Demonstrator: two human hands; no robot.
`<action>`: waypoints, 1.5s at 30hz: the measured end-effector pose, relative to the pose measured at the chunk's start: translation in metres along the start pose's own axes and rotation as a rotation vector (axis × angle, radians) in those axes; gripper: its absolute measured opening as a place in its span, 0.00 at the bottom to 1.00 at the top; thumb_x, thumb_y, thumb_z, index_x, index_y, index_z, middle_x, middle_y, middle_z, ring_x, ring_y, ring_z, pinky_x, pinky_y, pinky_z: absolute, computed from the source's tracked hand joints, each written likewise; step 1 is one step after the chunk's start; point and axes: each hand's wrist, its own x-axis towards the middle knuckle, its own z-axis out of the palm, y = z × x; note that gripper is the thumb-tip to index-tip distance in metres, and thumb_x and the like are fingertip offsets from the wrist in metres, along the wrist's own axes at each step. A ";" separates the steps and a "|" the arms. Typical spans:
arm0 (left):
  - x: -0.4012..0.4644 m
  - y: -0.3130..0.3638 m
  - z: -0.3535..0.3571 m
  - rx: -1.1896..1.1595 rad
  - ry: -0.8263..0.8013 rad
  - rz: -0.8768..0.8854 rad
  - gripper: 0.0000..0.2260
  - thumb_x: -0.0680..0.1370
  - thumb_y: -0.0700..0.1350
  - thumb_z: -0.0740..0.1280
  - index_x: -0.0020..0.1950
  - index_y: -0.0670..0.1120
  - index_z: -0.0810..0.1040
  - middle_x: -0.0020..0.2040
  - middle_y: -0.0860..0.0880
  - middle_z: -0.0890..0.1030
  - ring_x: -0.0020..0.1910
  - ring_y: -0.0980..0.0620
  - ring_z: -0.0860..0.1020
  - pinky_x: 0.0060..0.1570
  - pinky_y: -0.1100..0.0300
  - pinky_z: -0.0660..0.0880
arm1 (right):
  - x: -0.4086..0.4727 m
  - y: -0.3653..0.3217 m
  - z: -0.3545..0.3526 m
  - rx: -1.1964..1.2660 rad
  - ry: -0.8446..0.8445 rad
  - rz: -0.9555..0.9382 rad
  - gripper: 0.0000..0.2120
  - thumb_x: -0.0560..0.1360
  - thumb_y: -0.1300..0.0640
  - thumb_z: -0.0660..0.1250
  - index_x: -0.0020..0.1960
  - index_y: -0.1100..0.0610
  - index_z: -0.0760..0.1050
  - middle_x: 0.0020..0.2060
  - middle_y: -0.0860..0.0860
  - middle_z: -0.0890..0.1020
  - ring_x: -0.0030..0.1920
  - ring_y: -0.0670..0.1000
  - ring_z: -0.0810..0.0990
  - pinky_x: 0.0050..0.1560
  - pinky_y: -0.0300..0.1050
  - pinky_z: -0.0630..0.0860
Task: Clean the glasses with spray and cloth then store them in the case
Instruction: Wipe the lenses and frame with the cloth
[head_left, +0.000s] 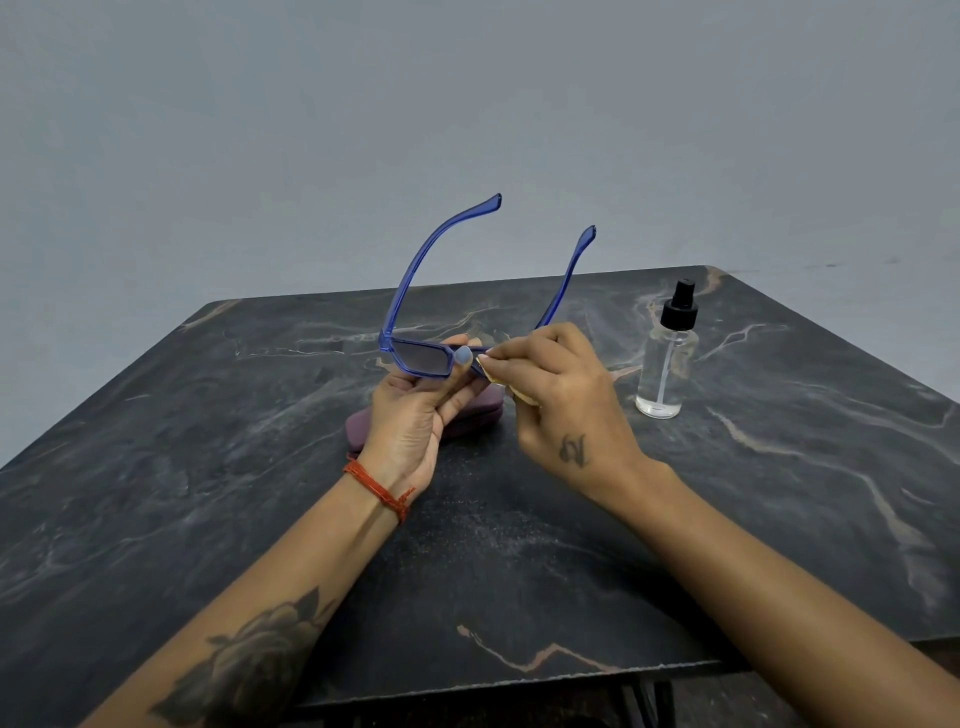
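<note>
**Glasses held above the case, cloth at the right lens**

Item 1. The blue-framed glasses (423, 358) are held in the air over the centre of the dark marbled tabletop (208, 467). Both temples are unfolded and rise toward 12 o'clock, away from the wearer of the camera. The lenses are tinted.

Item 2. The left hand (410, 415) grips the frame near the bridge. Its fingers are pinching the frame, thumb on the near side with a pale blue nail showing, the other fingertips behind. A red thread bracelet (379, 488) sits on that wrist.

Item 3. The right hand (566, 405) is at 3 o'clock of the left hand, touching the frame. Its fingers are pressed together on a yellowish cloth (511, 387), which lies against the right lens. Most of that lens and much of the cloth are hidden by the hand, so the exact contact area cannot be confirmed.

Item 4. A maroon glasses case (467, 421) lies on the tabletop directly beneath the hands, apparently shut, though partly covered.

Item 5. A clear spray bottle (666, 364) with a black pump top stands upright at 3 o'clock of the hands, apart from them. It appears nearly full of clear liquid.
</note>
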 end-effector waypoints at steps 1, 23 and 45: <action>0.000 0.000 0.000 0.001 0.003 -0.002 0.09 0.66 0.37 0.67 0.46 0.40 0.78 0.39 0.48 0.85 0.42 0.52 0.83 0.40 0.61 0.79 | 0.001 0.001 -0.001 0.009 -0.003 0.005 0.17 0.62 0.75 0.68 0.48 0.62 0.83 0.44 0.52 0.83 0.44 0.57 0.76 0.47 0.35 0.67; 0.000 0.000 0.000 0.014 0.016 0.002 0.09 0.65 0.37 0.68 0.44 0.41 0.79 0.39 0.48 0.85 0.40 0.52 0.83 0.38 0.60 0.80 | 0.002 0.000 -0.002 0.030 0.001 0.023 0.16 0.67 0.68 0.58 0.46 0.62 0.83 0.43 0.53 0.82 0.45 0.56 0.75 0.46 0.38 0.67; 0.002 -0.002 -0.002 0.055 0.028 0.010 0.08 0.68 0.35 0.67 0.46 0.41 0.79 0.41 0.48 0.85 0.43 0.52 0.83 0.39 0.62 0.79 | 0.005 -0.004 -0.004 -0.405 -0.135 0.007 0.17 0.67 0.65 0.51 0.39 0.66 0.79 0.41 0.59 0.77 0.39 0.58 0.74 0.34 0.50 0.73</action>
